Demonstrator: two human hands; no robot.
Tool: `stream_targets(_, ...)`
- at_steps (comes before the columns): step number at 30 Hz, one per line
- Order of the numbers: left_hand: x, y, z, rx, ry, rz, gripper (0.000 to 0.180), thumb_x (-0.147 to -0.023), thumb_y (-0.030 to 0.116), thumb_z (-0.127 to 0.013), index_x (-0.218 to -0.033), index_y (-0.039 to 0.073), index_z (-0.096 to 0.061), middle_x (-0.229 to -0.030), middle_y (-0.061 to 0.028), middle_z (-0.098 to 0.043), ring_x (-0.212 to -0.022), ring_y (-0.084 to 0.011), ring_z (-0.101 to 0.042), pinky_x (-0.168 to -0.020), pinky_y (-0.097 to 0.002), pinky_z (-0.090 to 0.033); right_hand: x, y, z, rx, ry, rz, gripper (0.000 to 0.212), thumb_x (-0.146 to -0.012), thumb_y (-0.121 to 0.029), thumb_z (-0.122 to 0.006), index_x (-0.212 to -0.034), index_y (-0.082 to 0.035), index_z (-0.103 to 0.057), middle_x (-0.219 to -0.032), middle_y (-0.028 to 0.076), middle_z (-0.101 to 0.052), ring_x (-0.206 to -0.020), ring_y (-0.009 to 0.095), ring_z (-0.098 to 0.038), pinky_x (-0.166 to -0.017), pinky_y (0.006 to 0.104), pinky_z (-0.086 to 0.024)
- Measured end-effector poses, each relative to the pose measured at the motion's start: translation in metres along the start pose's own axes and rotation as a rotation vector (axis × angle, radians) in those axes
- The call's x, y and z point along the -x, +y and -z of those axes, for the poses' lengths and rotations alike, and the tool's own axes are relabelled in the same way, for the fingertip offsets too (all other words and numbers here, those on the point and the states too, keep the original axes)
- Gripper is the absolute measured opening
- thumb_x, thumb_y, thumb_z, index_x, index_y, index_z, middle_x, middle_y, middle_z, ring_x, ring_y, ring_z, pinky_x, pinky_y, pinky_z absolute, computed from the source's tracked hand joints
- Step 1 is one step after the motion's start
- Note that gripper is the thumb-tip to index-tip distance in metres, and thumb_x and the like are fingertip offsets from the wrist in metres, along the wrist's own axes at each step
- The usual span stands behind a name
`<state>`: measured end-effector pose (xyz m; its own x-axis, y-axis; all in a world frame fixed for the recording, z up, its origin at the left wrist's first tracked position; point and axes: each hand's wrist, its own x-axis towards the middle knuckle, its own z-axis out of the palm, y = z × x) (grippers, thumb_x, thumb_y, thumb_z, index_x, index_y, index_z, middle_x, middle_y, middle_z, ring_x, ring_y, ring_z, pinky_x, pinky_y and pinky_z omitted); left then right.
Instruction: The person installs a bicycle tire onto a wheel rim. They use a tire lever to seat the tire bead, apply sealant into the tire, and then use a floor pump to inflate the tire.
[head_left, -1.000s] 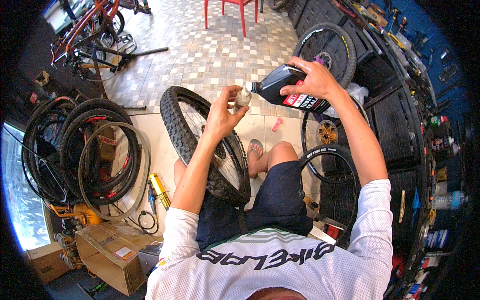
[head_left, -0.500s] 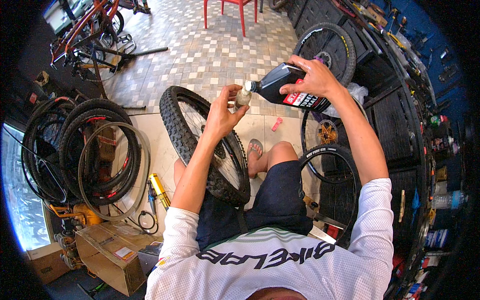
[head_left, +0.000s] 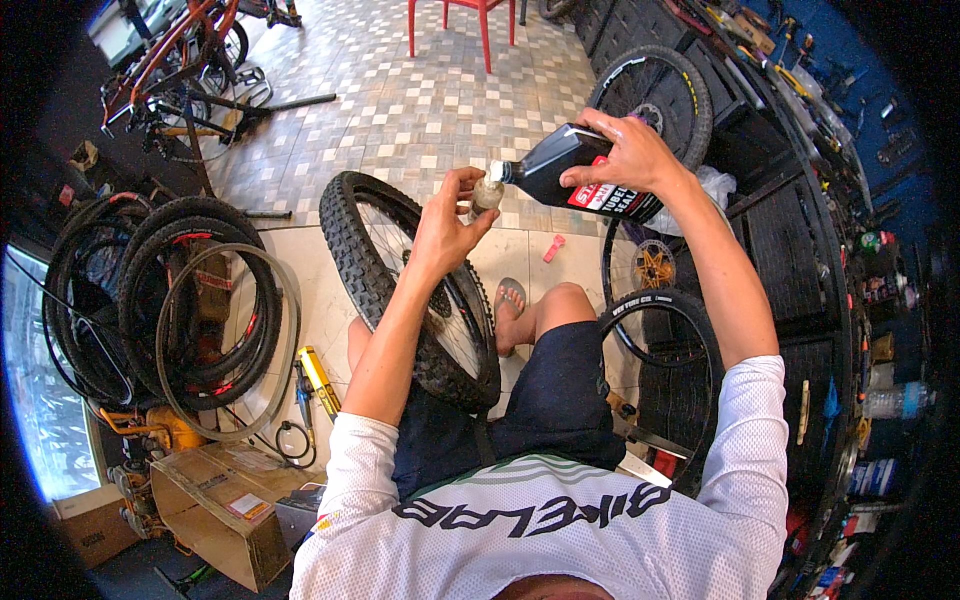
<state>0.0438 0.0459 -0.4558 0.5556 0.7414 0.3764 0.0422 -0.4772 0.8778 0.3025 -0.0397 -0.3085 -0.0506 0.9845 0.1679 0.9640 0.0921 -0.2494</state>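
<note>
My left hand (head_left: 452, 222) is closed round a small cloudy clear bottle (head_left: 487, 194), held upright over the floor. In my right hand (head_left: 632, 155) is a black tire sealant bottle (head_left: 560, 165) with a red and white label, tipped so its neck points left. Its mouth meets the top of the small bottle, with white liquid showing there. Below my left forearm a knobbly-tired bicycle wheel (head_left: 347, 240) leans between my legs. Whether the wheel is touched by either hand: both are apart from it.
Bicycle tires (head_left: 140, 290) hang in a bunch at the left, above a cardboard box (head_left: 215, 510). A yellow pump (head_left: 320, 380) lies by my left leg. More wheels (head_left: 655, 100) lean against dark cabinets on the right. A red chair (head_left: 460, 5) stands ahead.
Almost nothing differs. The black bottle has shifted very slightly, still tipped against the top of the small bottle.
</note>
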Motion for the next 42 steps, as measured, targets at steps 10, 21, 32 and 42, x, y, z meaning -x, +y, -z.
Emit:
stream_targets(10, -0.0001, -0.0011, 0.0000, 0.014, 0.010, 0.008, 0.056, -0.080, 0.011, -0.079, -0.128, 0.008, -0.050, -0.114, -0.0150, -0.066, -0.106, -0.0283, -0.066, -0.085, -0.0397, -0.055, -0.0029, 0.0080, -0.0058, 0.008, 0.047, 0.050, 0.072, -0.063, -0.070, -0.081, -0.099, -0.009, -0.066, -0.082, 0.017, -0.071, -0.078, 0.038, -0.070, -0.072, 0.0441, -0.054)
stream_targets(21, 0.0006, -0.0028, 0.0002, 0.013, 0.021, -0.005, 0.058, -0.079, 0.008, -0.080, -0.130, 0.008, -0.051, -0.117, -0.0121, -0.066, -0.103, -0.0232, -0.066, -0.084, -0.0365, -0.056, -0.0047, 0.0073, -0.0055, -0.021, 0.042, 0.051, 0.070, -0.064, -0.068, -0.082, -0.096, -0.009, -0.065, -0.079, 0.017, -0.070, -0.075, 0.037, -0.069, -0.070, 0.0435, -0.053)
stream_targets(32, 0.0010, -0.0028, 0.0012, 0.019, 0.018, 0.013, 0.057, -0.079, 0.009, -0.080, -0.129, 0.008, -0.052, -0.120, -0.0113, -0.065, -0.103, -0.0234, -0.066, -0.084, -0.0367, -0.056, -0.0048, 0.0060, -0.0046, -0.010, 0.042, 0.045, 0.073, -0.063, -0.072, -0.080, -0.096, -0.009, -0.066, -0.080, 0.018, -0.070, -0.076, 0.038, -0.069, -0.070, 0.0445, -0.053)
stream_targets(42, 0.0008, -0.0058, 0.0005, 0.020, 0.036, 0.002, 0.054, -0.080, 0.009, -0.079, -0.127, 0.009, -0.053, -0.119, -0.0105, -0.065, -0.101, -0.0221, -0.067, -0.082, -0.0357, -0.057, -0.0058, 0.0024, -0.0022, -0.020, 0.023, 0.039, 0.073, -0.063, -0.072, -0.080, -0.099, -0.009, -0.067, -0.083, 0.017, -0.071, -0.079, 0.038, -0.070, -0.073, 0.0441, -0.054)
